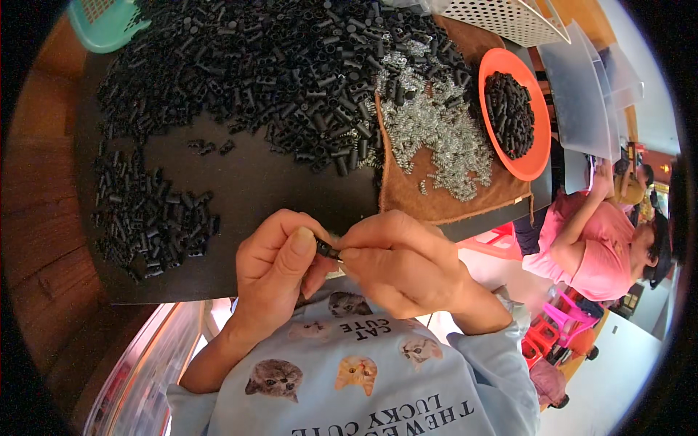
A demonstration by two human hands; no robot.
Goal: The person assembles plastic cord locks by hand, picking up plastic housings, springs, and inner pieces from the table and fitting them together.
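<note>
My left hand [280, 258] pinches a small black plastic tube [328, 251] between thumb and fingers at the near edge of the black table [269, 182]. My right hand [400, 265] meets it from the right, fingertips closed on the tube's other end. A big heap of the same black tubes [276, 65] covers the far part of the table. A smaller pile of black tubes [149, 218] lies to the left of my hands. Silver metal springs [436, 123] are spread on a brown cloth [436, 203] to the right.
An orange bowl [536, 156] of black pieces stands at the far right. A white perforated basket [509, 18] and a teal basket [105, 25] sit at the back. A person in a pink shirt [596, 247] sits to the right, beside clear plastic trays [582, 94].
</note>
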